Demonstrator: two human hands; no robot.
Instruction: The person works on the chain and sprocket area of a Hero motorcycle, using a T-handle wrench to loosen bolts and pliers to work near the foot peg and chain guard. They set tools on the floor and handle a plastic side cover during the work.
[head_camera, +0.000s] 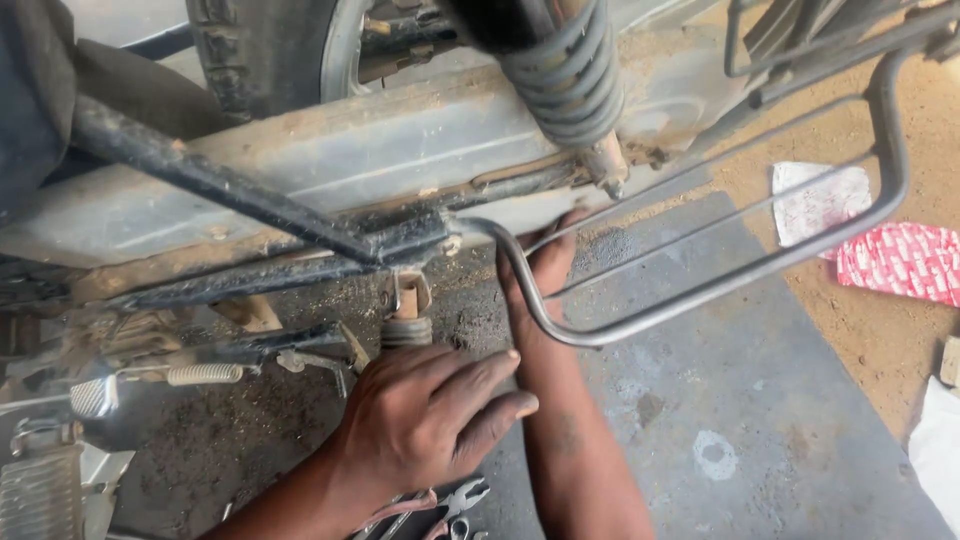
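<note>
I look down on the side of a dusty motorcycle. My left hand (425, 415) lies palm down just below a black rubber foot peg (406, 330), fingers stretched out and touching my right forearm; nothing shows in it. My right hand (545, 265) reaches up under the grey swingarm (400, 150), behind the bent steel guard rail (700, 295). Its fingertips are hidden under the frame near the lower mount of the coiled shock absorber (565, 75).
Pliers (455, 500) lie on the ground by my left wrist. A grey sheet (720, 400) covers the sandy ground. A white paper (820, 200) and a red-and-white packet (900, 262) lie at right. The rear tyre (260, 50) is at the top, a ribbed pedal (95, 395) at left.
</note>
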